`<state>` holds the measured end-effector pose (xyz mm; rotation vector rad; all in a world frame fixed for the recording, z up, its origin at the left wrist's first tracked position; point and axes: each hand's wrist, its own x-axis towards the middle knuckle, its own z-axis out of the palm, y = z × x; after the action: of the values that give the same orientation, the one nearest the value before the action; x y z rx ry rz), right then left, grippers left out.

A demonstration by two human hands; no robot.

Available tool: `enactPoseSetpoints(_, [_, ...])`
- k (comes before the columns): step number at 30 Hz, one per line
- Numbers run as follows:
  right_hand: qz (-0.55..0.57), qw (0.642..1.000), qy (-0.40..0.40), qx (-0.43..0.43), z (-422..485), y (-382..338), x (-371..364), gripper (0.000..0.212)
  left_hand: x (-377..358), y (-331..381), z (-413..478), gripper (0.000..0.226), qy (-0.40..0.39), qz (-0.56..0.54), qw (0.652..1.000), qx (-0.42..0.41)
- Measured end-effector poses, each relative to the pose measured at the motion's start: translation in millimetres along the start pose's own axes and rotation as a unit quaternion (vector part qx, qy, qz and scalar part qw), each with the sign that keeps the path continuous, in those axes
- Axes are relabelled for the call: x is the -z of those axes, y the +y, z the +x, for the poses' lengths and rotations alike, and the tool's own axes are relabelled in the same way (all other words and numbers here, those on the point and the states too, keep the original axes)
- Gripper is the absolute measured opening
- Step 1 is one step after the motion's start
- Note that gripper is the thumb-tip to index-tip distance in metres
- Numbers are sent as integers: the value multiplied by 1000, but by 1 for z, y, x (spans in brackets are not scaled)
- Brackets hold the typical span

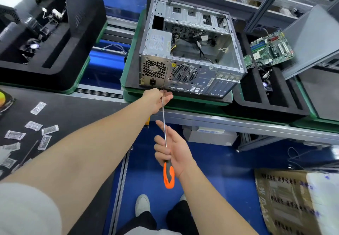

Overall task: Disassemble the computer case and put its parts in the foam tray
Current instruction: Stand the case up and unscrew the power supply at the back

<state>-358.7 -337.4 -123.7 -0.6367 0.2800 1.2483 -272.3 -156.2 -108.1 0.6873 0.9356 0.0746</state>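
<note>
The open computer case [190,51] lies on its side on a green pallet, rear panel facing me, with the power supply [158,41] and loose cables inside. My right hand [173,152] grips a long screwdriver [168,174] by its orange handle. Its thin shaft runs up to the lower rear edge of the case, below the power supply. My left hand [158,98] is at that spot, fingers around the shaft's tip. To the right stands a black foam tray [256,97] holding a green motherboard [271,49] and a small fan.
A second black foam tray [45,38] with parts sits at the left. Several small silver packets [34,130] lie on the dark bench at my left. A grey side panel [311,38] leans at the right. A cardboard box [293,201] stands on the blue floor.
</note>
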Motion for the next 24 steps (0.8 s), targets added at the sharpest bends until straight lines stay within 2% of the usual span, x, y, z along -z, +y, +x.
enactPoseSetpoints(2, [67,996,-54,-29,-3,5,5,27,1,0,1,20,2,-16,1000,4])
enactPoseSetpoints(4, [53,997,-52,-26,-3,8,7,24,1,0,1,17,2,-20,1000,8])
enactPoseSetpoints(6, [-63,998,15,6,0,9,5,21,2,0,1,18,1,-18,1000,11])
enactPoseSetpoints(7, [-144,987,62,29,2,9,4,21,2,0,1,21,0,-25,1000,13])
enactPoseSetpoints(9, [-300,939,154,71,4,11,2,26,2,-2,0,23,-9,-41,999,17])
enactPoseSetpoints(11, [-421,872,231,101,6,11,0,27,3,-4,1,20,-15,-32,999,16])
enactPoseSetpoints(13, [-528,783,303,128,8,10,0,19,3,-7,3,22,-16,-19,1000,12])
enactPoseSetpoints(14, [-597,716,337,136,11,8,1,13,3,-8,4,23,-13,-18,1000,11])
enactPoseSetpoints(16, [-742,539,378,127,15,8,6,9,1,-10,6,22,-6,-23,1000,10])
enactPoseSetpoints(17, [-773,491,381,131,17,10,8,9,0,-10,6,22,-2,-31,999,12])
enactPoseSetpoints(18, [-782,475,376,144,17,12,9,10,-2,-11,6,22,-1,-44,999,15])
enactPoseSetpoints(19, [-783,482,366,146,18,13,11,12,-4,-11,6,25,-2,-54,998,22])
enactPoseSetpoints(20, [-762,526,345,153,18,13,13,16,-4,-11,6,28,-4,-53,998,30])
enactPoseSetpoints(22, [-645,690,280,171,13,9,16,20,-5,-9,8,33,-10,-24,999,41])
enactPoseSetpoints(24, [-515,822,194,149,8,4,17,22,-4,-7,11,36,-14,-14,998,54])
